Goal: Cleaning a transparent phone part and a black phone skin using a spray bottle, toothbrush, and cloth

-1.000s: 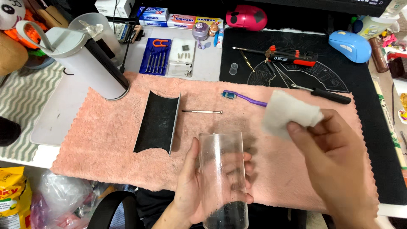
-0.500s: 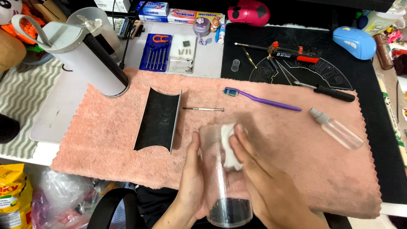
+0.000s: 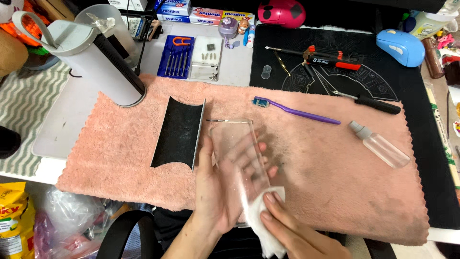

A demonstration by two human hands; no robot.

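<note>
My left hand (image 3: pixel 218 192) cradles a clear curved plastic panel (image 3: pixel 237 153) from underneath, over the near edge of a pink towel (image 3: pixel 335 168). My right hand (image 3: pixel 292 230) presses a white wipe (image 3: pixel 258 220) against the panel's near end. A black curved panel (image 3: pixel 178 132) lies on the towel just left of the clear one. A thin metal tool (image 3: pixel 218 120) lies beyond the clear panel's far edge.
A purple toothbrush (image 3: pixel 297 111) and a small clear spray bottle (image 3: pixel 378 144) lie on the towel to the right. A white cylindrical appliance (image 3: pixel 98 62) stands at the towel's far left corner. Screwdrivers (image 3: pixel 335 60), a blue tool kit (image 3: pixel 175 56) and a blue mouse (image 3: pixel 400 46) sit farther back.
My right hand brought the white wipe from the right down onto the clear panel, then slid it along the panel to its near end. The spray bottle came into view.
</note>
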